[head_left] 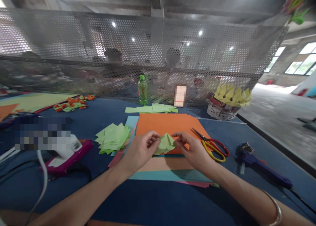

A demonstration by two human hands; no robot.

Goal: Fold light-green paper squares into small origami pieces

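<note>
Between my two hands is a small folded piece of light green paper (166, 144), creased with a raised peak in its middle. My left hand (143, 147) pinches its left edge between thumb and fingers. At its right edge, my right hand (189, 147) pinches it the same way. Under it lies a stack of orange paper (170, 122) on top of blue and pink sheets (163, 175). Scissors (213, 147) with red and yellow handles rest just beyond my right hand. Left of my left hand is a pile of light green paper squares (112, 137).
A glue gun (265, 170) lies at the right. A basket (222, 109) with yellow folded points stands at the back right. Green strips (151, 109) and a green bottle (142, 91) are by the perforated screen (74, 38). A purple power strip (66, 160) with cables sits left.
</note>
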